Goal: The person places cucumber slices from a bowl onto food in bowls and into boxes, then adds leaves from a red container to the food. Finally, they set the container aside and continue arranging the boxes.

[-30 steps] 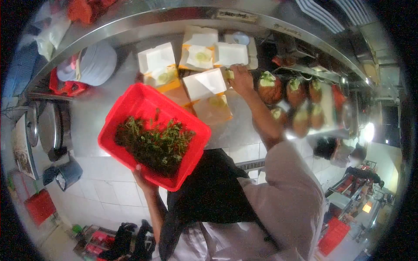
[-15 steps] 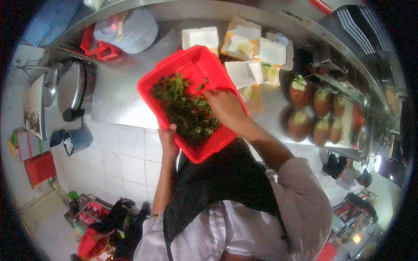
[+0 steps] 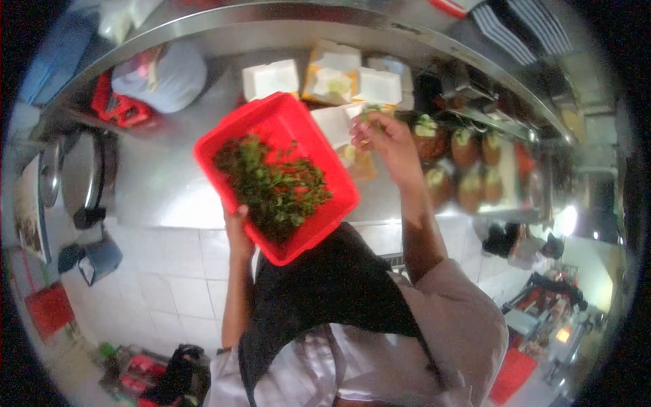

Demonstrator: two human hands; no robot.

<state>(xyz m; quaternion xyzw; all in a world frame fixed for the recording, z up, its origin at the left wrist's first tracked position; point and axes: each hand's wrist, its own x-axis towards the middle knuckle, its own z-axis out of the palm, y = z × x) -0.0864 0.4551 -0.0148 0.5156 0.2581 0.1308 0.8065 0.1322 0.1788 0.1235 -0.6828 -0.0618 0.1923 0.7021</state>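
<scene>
My left hand [image 3: 237, 229] grips the near left side of a red plastic bin [image 3: 285, 119], its thumb over the rim. Leafy green herbs [image 3: 274, 186] fill much of the bin, leaving its far end bare. Beyond the bin's right edge, my right hand [image 3: 393, 146] is raised over the counter, its fingers pinched on a small green herb sprig [image 3: 370, 112]. Under and behind that hand are open white-and-yellow cartons [image 3: 378, 87], some with pale green food inside. To its right stand several brown rounded containers [image 3: 466, 152] with pale green tops, partly blurred.
A steel counter [image 3: 163, 183] runs ahead of me below a metal shelf edge [image 3: 285, 15]. Stacked white plates [image 3: 173, 81] and a red crate [image 3: 115, 102] sit at the far left. At the far right a person [image 3: 525, 247] is in the background.
My right hand has come out of the bin with a sprig and moved right, over the cartons. The view has shifted; my left hand still holds the bin.
</scene>
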